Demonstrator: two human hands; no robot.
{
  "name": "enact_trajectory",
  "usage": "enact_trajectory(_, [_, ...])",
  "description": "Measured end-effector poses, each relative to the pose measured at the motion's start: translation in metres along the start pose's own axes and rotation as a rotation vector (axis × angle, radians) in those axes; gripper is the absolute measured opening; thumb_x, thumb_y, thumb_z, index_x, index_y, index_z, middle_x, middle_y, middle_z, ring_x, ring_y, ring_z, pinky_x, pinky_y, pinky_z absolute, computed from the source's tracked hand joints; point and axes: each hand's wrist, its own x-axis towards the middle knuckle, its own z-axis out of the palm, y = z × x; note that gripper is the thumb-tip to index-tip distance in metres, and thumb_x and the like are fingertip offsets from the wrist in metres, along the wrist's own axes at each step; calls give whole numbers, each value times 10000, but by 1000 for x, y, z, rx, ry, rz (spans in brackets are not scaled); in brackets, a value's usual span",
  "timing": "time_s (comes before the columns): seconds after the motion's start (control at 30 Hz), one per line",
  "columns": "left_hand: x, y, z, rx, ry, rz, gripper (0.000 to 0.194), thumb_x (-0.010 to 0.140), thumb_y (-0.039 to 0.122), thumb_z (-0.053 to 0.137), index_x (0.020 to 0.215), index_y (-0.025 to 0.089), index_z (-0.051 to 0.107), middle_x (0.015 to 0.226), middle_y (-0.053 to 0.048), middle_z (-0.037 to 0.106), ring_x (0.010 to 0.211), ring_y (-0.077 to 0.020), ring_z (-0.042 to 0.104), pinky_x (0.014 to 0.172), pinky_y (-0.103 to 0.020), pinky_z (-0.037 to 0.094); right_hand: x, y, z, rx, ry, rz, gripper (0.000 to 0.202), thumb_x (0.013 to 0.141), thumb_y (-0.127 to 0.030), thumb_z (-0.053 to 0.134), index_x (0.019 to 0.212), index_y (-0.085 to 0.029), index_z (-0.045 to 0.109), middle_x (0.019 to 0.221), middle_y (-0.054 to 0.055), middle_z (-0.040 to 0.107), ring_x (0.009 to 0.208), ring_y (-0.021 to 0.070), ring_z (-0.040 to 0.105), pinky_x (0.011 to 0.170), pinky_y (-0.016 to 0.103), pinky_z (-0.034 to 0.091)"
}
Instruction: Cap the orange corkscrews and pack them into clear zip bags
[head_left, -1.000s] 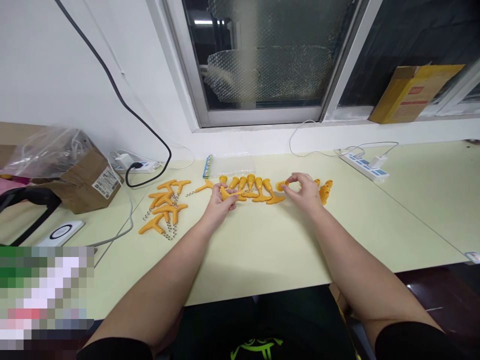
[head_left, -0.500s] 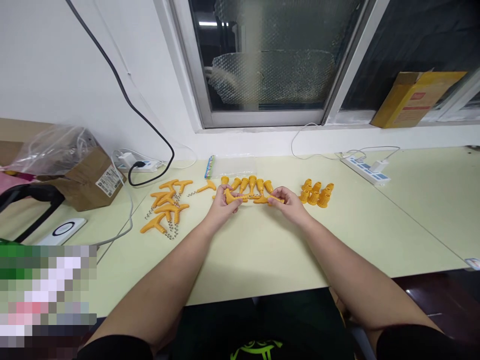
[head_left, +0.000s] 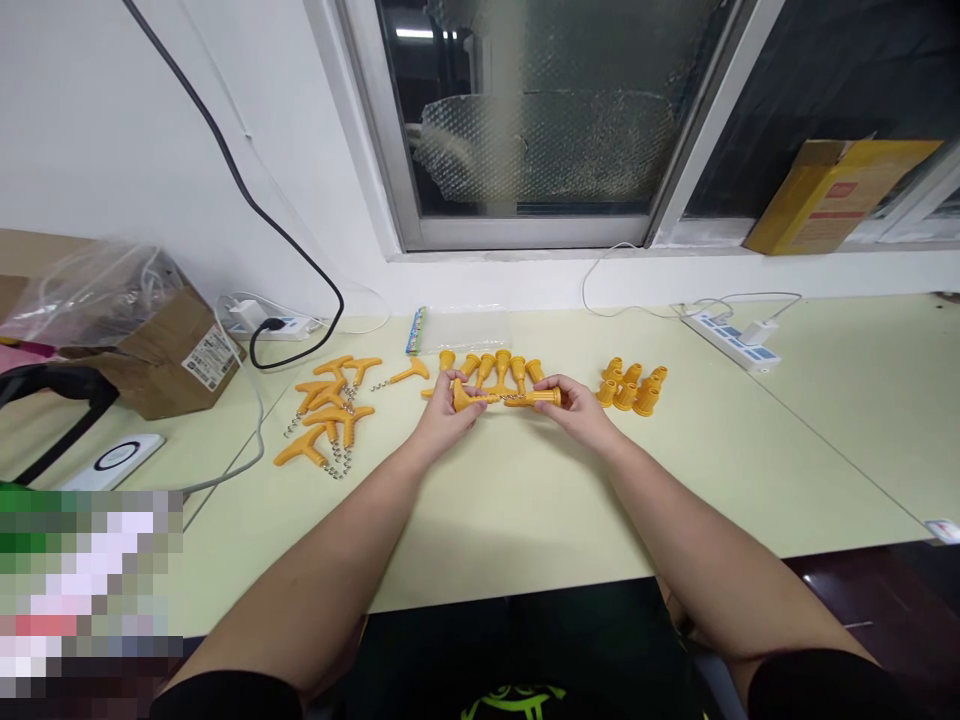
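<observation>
Corkscrew (head_left: pixel 469 397), yellow with a T-handle, is held above the table (head_left: pixel 525 500) at mid-desk, gripped by the left hand (head_left: pixel 442 415). A yellow cap (head_left: pixel 541 397) lines up with its screw end, pinched in the right hand (head_left: pixel 574 408). Far left sits a cardboard box (head_left: pixel 176 360), then a pile of bare corkscrews (head_left: pixel 330 415). Behind the hands stands a row of capped ones (head_left: pixel 495 368). To the right, loose caps (head_left: pixel 634 387), then a power strip (head_left: pixel 731 335).

One head-worn camera looks forward and down across the near table (head_left: pixel 525 500) toward the window (head_left: pixel 540 110).
</observation>
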Motion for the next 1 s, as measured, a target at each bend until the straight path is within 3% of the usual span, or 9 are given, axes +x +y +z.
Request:
enact_trajectory(0.27, [-1, 1, 1, 27, -21, -33, 620, 733, 365, 836, 1110, 267, 354, 999, 14, 673, 552, -55, 492, 548, -231, 409, 1, 1, 2, 60, -11, -18, 351, 773, -371, 776, 1044, -225, 607, 1047, 30, 649, 863, 177, 609, 779, 304, 492])
enact_trajectory(0.53, [-11, 15, 12, -11, -52, -111, 601, 726, 351, 837, 1107, 254, 382, 959, 14, 708, 504, -46, 479, 517, -222, 406, -4, 1, 8, 139, -109, -70, 323, 786, -294, 784, 1046, -219, 608, 1056, 26, 663, 868, 165, 640, 792, 296, 502])
enact_trajectory(0.67, [-14, 18, 17, -83, -59, -260, 577, 721, 287, 840, 1101, 253, 408, 692, 86, 610, 481, -59, 465, 470, -177, 331, -6, -2, 10, 20, -88, -149, 279, 792, -288, 762, 1029, -219, 632, 1049, 38, 683, 931, 197, 659, 848, 330, 527])
enact_trajectory(0.87, [-13, 27, 16, -331, -80, -542, 504, 722, 129, 831, 1048, 212, 456, 937, -93, 759, 455, 3, 383, 395, -100, 223, -8, 0, 12, -127, -68, -334, 207, 839, -276, 739, 1025, -228, 662, 1115, 73, 711, 1087, 246, 675, 937, 385, 543])
enact_trajectory(1.0, [-13, 32, 15, -459, -100, -652, 423, 729, 81, 818, 994, 179, 503, 954, -115, 751, 436, 31, 357, 366, -69, 190, -9, -2, 10, -143, -73, -475, 142, 884, -239, 722, 1016, -241, 669, 1114, 80, 722, 1126, 245, 685, 961, 400, 550])
